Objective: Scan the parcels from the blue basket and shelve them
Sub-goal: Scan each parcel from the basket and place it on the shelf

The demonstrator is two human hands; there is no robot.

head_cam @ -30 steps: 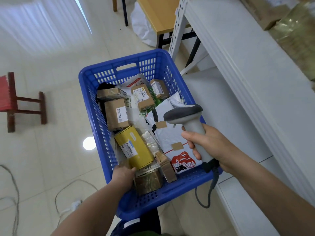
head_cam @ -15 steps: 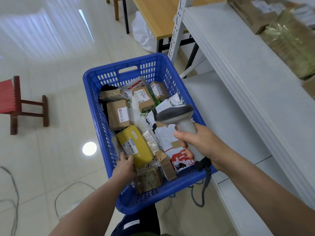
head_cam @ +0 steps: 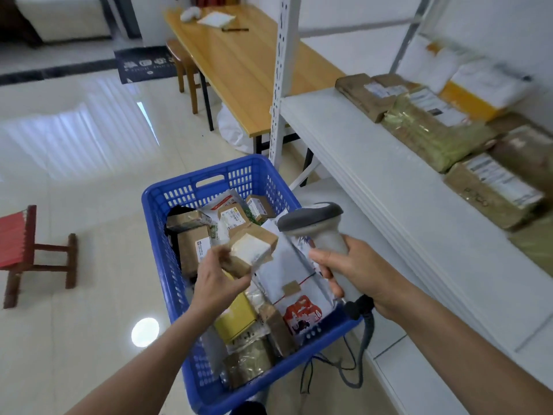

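Right now, the white shelf (head_cam: 374, 181) runs along on the far side of your right hand (head_cam: 359, 274). A row of shelved parcels (head_cam: 431, 136) lies on it, well apart from that hand. Below both your hands sits the blue basket (head_cam: 158, 235), with loose parcels (head_cam: 287, 274) piled inside it. Your right hand is wrapped round the grip of the grey scanner (head_cam: 323, 229), whose head points toward your left hand (head_cam: 215, 283). Your left hand pinches a small brown box (head_cam: 251, 250) with a white label, held tilted above the basket, just beside the scanner's head.
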